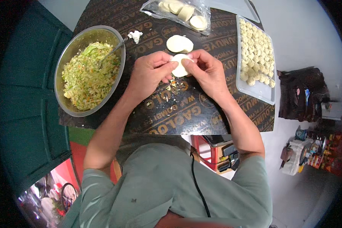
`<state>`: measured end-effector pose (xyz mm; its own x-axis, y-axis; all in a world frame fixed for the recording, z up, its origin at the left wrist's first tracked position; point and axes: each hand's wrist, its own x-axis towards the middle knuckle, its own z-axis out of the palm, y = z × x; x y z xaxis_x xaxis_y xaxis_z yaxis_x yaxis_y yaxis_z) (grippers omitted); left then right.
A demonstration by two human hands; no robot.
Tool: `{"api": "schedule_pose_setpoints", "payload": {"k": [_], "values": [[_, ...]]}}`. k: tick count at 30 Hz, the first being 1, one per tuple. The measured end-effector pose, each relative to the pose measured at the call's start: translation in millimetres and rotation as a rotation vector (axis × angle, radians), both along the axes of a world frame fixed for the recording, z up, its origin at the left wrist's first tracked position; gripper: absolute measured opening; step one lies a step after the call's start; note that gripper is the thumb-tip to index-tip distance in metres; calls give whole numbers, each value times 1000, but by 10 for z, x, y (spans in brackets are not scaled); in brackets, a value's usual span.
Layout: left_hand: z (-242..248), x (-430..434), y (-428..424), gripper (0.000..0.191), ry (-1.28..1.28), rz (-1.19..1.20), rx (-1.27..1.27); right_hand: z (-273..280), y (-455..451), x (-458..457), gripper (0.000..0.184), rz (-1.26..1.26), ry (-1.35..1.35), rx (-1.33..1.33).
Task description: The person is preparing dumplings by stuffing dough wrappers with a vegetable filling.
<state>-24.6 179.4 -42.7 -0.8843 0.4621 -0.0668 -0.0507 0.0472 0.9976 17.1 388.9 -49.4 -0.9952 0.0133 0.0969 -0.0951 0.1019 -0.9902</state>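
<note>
Between my two hands is a round, pale dumpling wrapper. My left hand pinches its left edge between thumb and fingers. On the other side my right hand grips the right edge, its thumb lying on the face of the wrapper. No filling shows on it. Just beyond my fingers, more round wrappers lie overlapping on the dark plywood table. To the left stands a steel bowl of chopped vegetable filling, with a metal spoon leaning on its rim.
A clear plastic bag with stacked wrappers lies at the far edge. On the right, a plastic tray holds rows of folded dumplings. A white crumpled scrap sits by the bowl. Filling crumbs are scattered below my hands.
</note>
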Motion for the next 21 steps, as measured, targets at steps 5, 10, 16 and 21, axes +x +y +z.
{"api": "schedule_pose_setpoints", "payload": {"k": [5,10,16,21], "values": [[-25,17,-80,13,-8,94,-60,-25,-70,-74,23,6,97,178],[10,43,-42,13,31,89,-18,-76,-70,-103,21,39,109,65],[-28,36,-26,13,-1,116,-43,23,-39,-35,19,54,104,202],[-50,40,-27,13,57,90,-90,98,-31,-1,19,82,186,311]]}}
